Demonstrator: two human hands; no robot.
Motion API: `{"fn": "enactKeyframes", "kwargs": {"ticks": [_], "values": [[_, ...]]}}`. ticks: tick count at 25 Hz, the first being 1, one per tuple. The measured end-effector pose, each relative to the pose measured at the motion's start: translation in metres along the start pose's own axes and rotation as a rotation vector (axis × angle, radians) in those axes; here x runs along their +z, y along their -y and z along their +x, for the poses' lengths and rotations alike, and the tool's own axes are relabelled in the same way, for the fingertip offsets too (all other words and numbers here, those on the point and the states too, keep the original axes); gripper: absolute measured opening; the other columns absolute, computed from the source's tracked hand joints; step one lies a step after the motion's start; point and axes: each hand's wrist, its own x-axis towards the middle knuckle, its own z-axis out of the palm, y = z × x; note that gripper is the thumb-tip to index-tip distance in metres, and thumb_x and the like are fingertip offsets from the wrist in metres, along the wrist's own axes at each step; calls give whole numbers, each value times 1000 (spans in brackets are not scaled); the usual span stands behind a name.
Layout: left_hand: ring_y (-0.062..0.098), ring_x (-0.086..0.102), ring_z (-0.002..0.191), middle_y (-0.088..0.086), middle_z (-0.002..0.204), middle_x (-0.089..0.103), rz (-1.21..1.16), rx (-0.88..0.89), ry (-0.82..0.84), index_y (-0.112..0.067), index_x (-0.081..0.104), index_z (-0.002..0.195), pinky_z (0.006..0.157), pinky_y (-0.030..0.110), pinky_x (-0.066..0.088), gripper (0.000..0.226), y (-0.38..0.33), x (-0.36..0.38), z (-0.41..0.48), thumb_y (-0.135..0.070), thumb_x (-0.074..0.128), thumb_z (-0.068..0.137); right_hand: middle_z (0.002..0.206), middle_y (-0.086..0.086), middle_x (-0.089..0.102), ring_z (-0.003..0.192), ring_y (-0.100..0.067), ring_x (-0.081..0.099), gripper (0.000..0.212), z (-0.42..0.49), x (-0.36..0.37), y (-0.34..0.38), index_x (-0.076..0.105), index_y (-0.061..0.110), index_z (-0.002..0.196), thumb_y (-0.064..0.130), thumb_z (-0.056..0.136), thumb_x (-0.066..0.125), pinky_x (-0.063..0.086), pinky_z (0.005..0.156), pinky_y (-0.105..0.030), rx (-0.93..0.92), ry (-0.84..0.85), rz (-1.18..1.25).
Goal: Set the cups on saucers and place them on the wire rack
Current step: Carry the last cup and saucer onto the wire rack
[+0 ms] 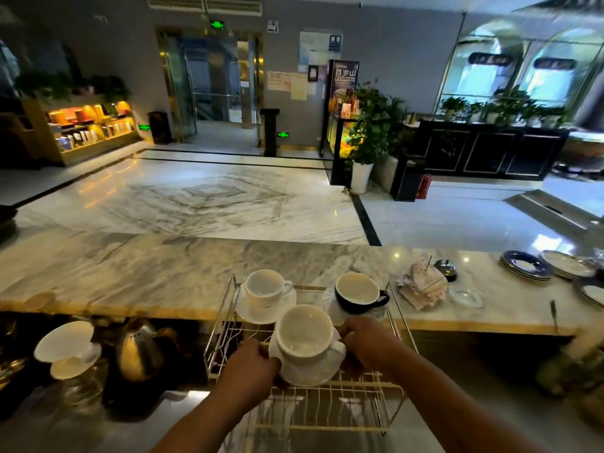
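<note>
A white cup (305, 331) stands on a white saucer (310, 371) over the middle of the wire rack (327, 410). My left hand (251, 367) grips the saucer's left edge and my right hand (366, 341) grips its right side. At the rack's far left, a second white cup (264, 287) rests on its own saucer (261, 313). At the far right sits a dark cup with a white inside (358, 294), on a saucer that is mostly hidden.
A marble counter (147, 266) runs behind the rack. On it to the right lie crumpled paper (423, 284), a glass ashtray (465, 299) and stacked plates (526, 266). A metal kettle (140, 351) and a white dripper (67, 349) stand left of the rack.
</note>
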Motion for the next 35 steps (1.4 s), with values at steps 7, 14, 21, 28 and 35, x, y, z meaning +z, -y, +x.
{"fn": "enactKeyframes", "kwargs": {"ticks": [7,14,21,28,35], "values": [[14,73,64,-4,71,81,32,-30,44,-16,61,101,54,29,50,13,-9,18,18,-16,64,89,73,-10,78,62,-23,77,6,31,-13,-20,68,9,97,11,97,62,60,51,-30,-51,51,-62],[8,62,42,-4,69,81,56,-60,61,-19,60,106,39,21,43,14,-8,21,23,-13,59,94,77,-6,76,59,-15,76,11,50,-8,-24,70,19,95,13,98,62,59,50,-24,-27,30,-83],[8,60,40,-9,61,78,14,-93,39,-19,55,104,39,22,42,13,-1,23,26,-12,59,94,86,-8,77,65,-16,76,11,56,1,-25,71,25,93,15,97,66,63,59,-30,15,30,-62],[13,65,48,-6,72,81,9,-53,68,-22,58,104,43,24,48,11,8,21,28,-18,63,94,72,-5,77,62,-17,77,26,49,2,-26,70,29,86,12,101,57,66,60,-33,9,-7,-70],[1,72,75,-8,83,78,330,195,15,-34,64,108,73,29,57,27,20,2,15,-50,71,88,87,8,70,65,-6,69,18,-2,5,-41,67,36,108,23,99,58,53,53,-16,-162,-213,-336]]}}
